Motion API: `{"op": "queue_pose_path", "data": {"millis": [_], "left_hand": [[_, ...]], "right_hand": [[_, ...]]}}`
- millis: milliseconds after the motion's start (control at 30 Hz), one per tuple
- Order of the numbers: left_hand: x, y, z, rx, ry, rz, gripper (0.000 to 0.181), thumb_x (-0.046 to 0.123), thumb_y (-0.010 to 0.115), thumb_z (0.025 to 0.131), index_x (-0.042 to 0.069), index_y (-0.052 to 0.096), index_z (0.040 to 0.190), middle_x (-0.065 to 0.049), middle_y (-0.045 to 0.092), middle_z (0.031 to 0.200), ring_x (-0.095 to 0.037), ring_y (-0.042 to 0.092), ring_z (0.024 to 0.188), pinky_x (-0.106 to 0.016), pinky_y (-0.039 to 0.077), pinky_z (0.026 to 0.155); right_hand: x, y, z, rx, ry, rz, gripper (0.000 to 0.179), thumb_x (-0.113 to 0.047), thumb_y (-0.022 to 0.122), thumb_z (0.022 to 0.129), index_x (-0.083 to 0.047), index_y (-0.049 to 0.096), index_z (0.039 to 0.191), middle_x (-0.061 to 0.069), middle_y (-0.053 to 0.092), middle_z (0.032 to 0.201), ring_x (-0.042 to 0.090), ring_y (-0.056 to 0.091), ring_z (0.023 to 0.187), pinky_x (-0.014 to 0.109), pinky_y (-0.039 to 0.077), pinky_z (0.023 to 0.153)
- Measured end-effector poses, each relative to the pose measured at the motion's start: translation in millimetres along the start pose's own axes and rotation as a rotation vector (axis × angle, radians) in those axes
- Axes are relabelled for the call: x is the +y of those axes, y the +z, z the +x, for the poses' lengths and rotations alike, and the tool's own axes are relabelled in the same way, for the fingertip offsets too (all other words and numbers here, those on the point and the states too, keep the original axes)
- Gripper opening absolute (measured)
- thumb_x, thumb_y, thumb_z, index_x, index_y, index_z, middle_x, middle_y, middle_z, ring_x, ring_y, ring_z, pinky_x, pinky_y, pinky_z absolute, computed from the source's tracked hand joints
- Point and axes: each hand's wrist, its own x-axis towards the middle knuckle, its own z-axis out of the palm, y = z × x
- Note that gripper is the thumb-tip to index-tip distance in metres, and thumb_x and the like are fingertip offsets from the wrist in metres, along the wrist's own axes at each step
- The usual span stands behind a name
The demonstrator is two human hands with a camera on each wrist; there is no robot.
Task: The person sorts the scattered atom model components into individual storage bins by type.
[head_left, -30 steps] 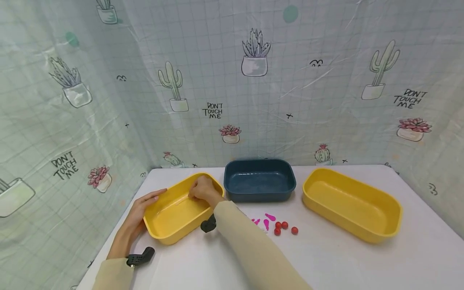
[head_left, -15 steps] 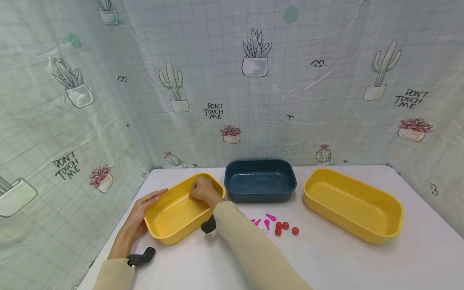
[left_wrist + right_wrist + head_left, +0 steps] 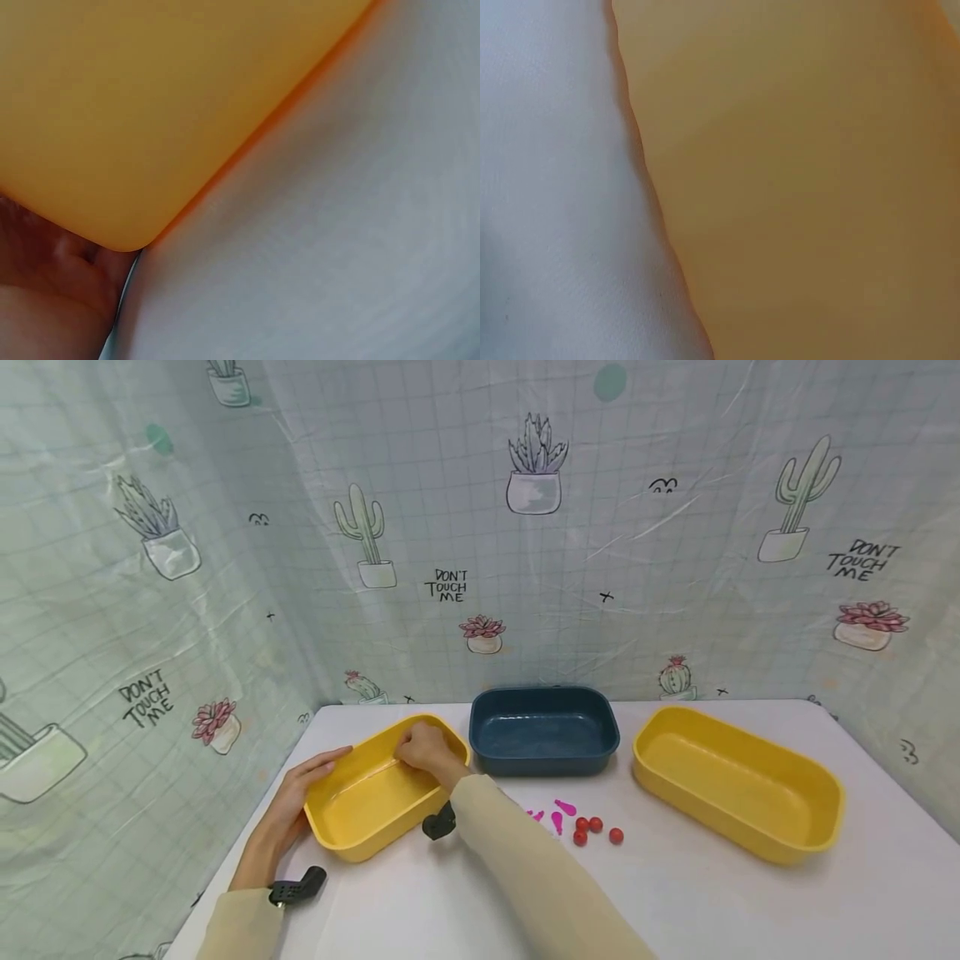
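Note:
On the left of the table in the head view stands a yellow bin [image 3: 352, 852], set at a slant. My left hand [image 3: 288, 797] lies along its outer left side, its fingers extended to the rim. In the left wrist view part of that hand [image 3: 60, 277] shows below the bin's wall [image 3: 150, 112]. My right hand [image 3: 423, 749] reaches over the near side into the far right end of the bin, fingers curled down. Its fingertips are hidden, so whether it pinches anything is unclear. The right wrist view shows only the bin's wall [image 3: 795, 187] and the white tabletop.
A dark blue bin [image 3: 543, 767] stands at the back middle, close to the first bin. Another yellow bin [image 3: 720, 814] is on the right. Several small pink pieces [image 3: 557, 822] and red balls [image 3: 596, 824] lie in front of the blue bin, partly behind my right sleeve [image 3: 532, 860].
The head view has shifted slightly, so everything appears a little farther right. Both hands keep nearly the same places at the yellow bin.

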Motion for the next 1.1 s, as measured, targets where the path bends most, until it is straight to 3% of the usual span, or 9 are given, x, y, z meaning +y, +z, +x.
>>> {"op": "queue_pose_path", "data": {"millis": [267,467,567,867,1100], "left_hand": [[0.7,2.3,0.1,-0.019,0.004,-0.011,0.045,0.032,0.044,0.110,0.023,0.051,0.154,-0.003,0.034,0.169,-0.015,0.043,0.144,-0.015,0.051,0.101],[-1.0,1.0,1.2,-0.022,-0.014,-0.015,0.046,0.035,0.046,0.110,0.023,0.050,0.154,-0.004,0.032,0.170,-0.016,0.044,0.143,-0.017,0.052,0.100],[-2.3,-0.2,1.4,-0.017,-0.019,-0.012,0.047,0.037,0.047,0.109,0.023,0.049,0.155,-0.004,0.032,0.170,-0.017,0.045,0.143,-0.018,0.053,0.100],[-1.1,-0.2,0.5,-0.033,-0.010,-0.008,0.048,0.036,0.046,0.110,0.021,0.048,0.156,-0.006,0.031,0.170,-0.008,0.051,0.135,-0.018,0.053,0.101],[-1.3,-0.3,0.9,-0.032,-0.009,-0.019,0.048,0.037,0.048,0.110,0.021,0.048,0.156,-0.005,0.033,0.169,0.000,0.055,0.127,-0.018,0.053,0.101]], "right_hand": [[-5.3,-10.0,-3.6,0.021,-0.065,0.005,0.011,-0.013,0.066,0.095,-0.008,0.074,0.088,0.001,0.060,0.069,0.014,0.055,0.061,0.020,0.042,0.054],[-18.7,-28.8,-16.1,0.004,-0.174,-0.013,0.012,-0.016,0.067,0.097,-0.009,0.076,0.101,0.002,0.068,0.082,0.013,0.061,0.070,0.019,0.052,0.062],[-23.4,-38.9,-19.2,0.000,-0.250,-0.034,0.012,-0.018,0.068,0.098,-0.009,0.076,0.099,0.002,0.071,0.086,0.011,0.064,0.071,0.018,0.053,0.062],[-25.0,-74.4,-42.0,-0.151,-0.357,0.041,0.016,-0.017,0.067,0.100,-0.003,0.074,0.103,0.014,0.075,0.095,0.029,0.075,0.089,0.023,0.060,0.069],[-13.8,-102.5,-65.6,-0.179,-0.468,0.032,0.014,-0.015,0.064,0.101,-0.005,0.074,0.102,0.017,0.075,0.097,0.021,0.073,0.082,0.027,0.062,0.071]]}}
